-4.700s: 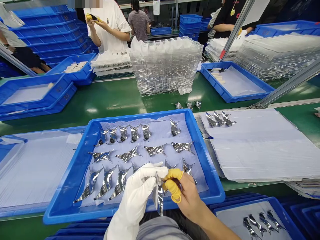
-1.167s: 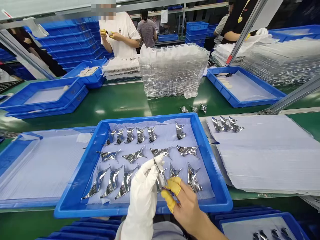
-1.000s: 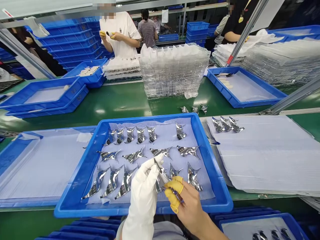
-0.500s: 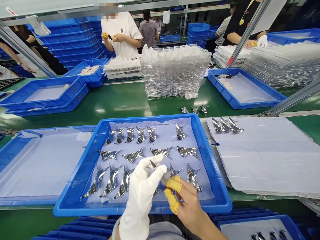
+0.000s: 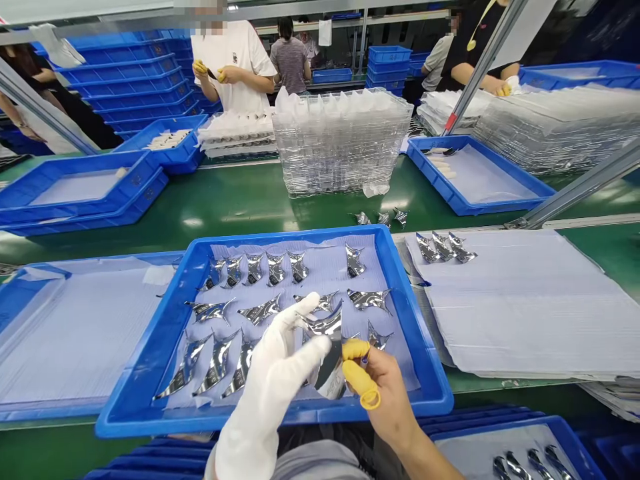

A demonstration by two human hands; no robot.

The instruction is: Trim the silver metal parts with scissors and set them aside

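Note:
A shiny curved metal part [image 5: 331, 363] with pointed corners is held up over the blue tray [image 5: 150, 373]. My left hand [image 5: 280, 367], in a white glove, pinches it between thumb and fingers from the left. On its right edge, my right hand [image 5: 375, 387] grips with thumb and finger in yellow finger cots. Below lie rows of similar chrome parts [image 5: 187, 367] on white paper lining the tray. My hands and the held part hide some of the parts in the middle and front rows.
Right of the tray, three chrome parts [image 5: 443, 247] lie on stacked white sheets [image 5: 520, 307]. Another paper-lined tray [image 5: 80, 340] stands left. Behind are a plastic-wrapped stack [image 5: 345, 147] and a blue tray [image 5: 480, 173]. Several people work across the bench, one in a white shirt [image 5: 235, 63].
The held part has turned from nearly edge-on to show its broad shiny face. My right hand has shifted slightly right and down; the whole view has moved a little.

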